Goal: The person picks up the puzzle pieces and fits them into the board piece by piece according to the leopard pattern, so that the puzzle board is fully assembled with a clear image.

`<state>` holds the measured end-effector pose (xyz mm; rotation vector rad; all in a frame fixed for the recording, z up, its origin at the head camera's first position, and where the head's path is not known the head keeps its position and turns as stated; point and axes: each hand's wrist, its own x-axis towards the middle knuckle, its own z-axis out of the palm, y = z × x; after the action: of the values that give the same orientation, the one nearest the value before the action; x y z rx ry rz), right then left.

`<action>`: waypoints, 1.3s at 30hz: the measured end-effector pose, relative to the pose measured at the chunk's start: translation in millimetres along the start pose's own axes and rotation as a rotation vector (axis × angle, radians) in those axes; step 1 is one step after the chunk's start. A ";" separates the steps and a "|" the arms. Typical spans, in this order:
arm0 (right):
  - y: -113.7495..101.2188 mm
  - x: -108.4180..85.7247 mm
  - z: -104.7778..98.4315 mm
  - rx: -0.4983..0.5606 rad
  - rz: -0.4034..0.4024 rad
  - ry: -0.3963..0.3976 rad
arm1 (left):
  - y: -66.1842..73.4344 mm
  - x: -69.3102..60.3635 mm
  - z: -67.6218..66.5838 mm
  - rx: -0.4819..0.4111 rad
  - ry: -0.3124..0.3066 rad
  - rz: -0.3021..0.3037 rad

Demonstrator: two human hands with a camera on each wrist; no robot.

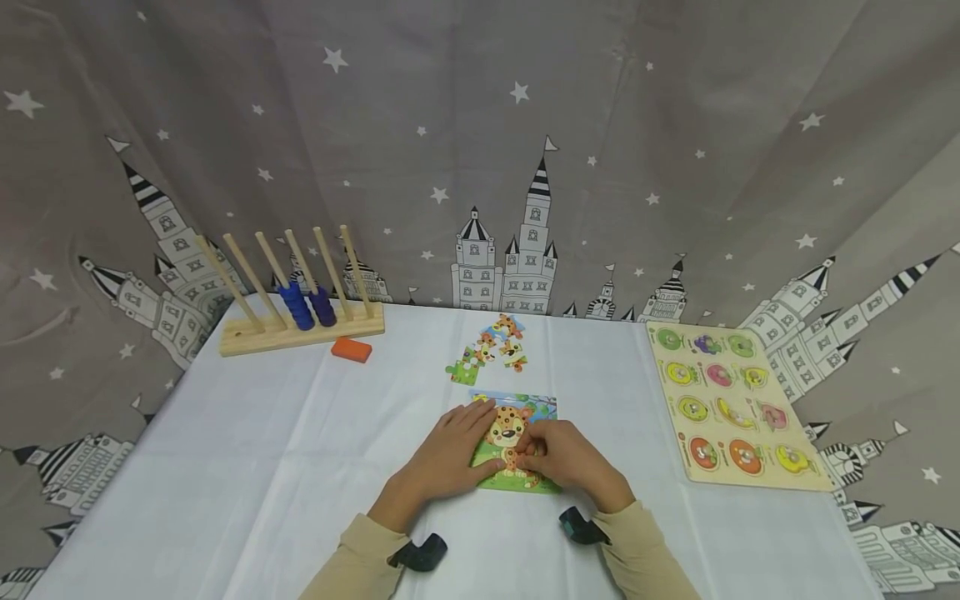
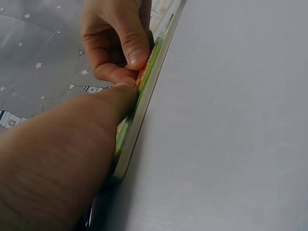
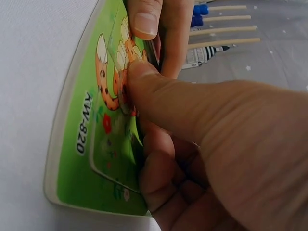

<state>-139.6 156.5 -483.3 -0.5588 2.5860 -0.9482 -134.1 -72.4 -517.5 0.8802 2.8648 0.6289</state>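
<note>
A leopard jigsaw puzzle board (image 1: 542,402) with a green and blue picture lies in front of the person in the head view. The left hand (image 1: 453,450) rests over its left side, fingers extended and thumb on the lower part. From the right, the right hand (image 1: 567,457) reaches onto the leopard's body, its thumb and curled fingers pinching a puzzle piece that they mostly hide. A bit of orange (image 2: 142,72) shows beneath those fingertips in the left wrist view. "KW-820" is printed along the board's green border (image 3: 72,178) in the right wrist view.
Several loose puzzle pieces (image 1: 465,372) lie just beyond the board. At the back left stands a wooden peg stand (image 1: 247,339) with blue and purple beads, an orange block (image 1: 352,349) before it. A fruit knob puzzle (image 1: 675,450) lies on the right. A patterned curtain hangs behind.
</note>
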 end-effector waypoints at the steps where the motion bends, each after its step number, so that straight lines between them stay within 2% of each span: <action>1: -0.2 -0.1 -0.2 0.001 0.001 0.000 | 0.5 -0.1 -0.2 0.000 0.003 -0.002; 11: 1.7 -0.2 0.2 0.003 0.006 -0.005 | 1.4 0.7 -0.1 0.012 0.016 -0.023; 21: 1.4 -0.5 -0.1 0.024 0.030 -0.011 | -2.9 1.0 0.8 -0.031 0.012 -0.065; 26: -0.8 -1.3 -0.3 0.033 0.045 -0.012 | -4.2 0.0 0.5 -0.010 0.012 -0.109; 34: 1.4 1.6 -6.1 0.024 -0.003 -0.040 | -2.0 -0.3 -1.2 0.030 0.003 -0.153; 37: 8.1 12.6 -14.4 0.061 0.005 -0.012 | -1.5 -0.3 -2.5 0.025 0.005 -0.157; 39: 15.4 25.3 -21.1 0.091 0.028 0.057 | -1.2 -0.2 -2.7 0.008 0.007 -0.159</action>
<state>-174.4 167.0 -482.5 -0.4774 2.5779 -1.0805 -135.1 -74.4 -515.5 0.6435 2.9078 0.6039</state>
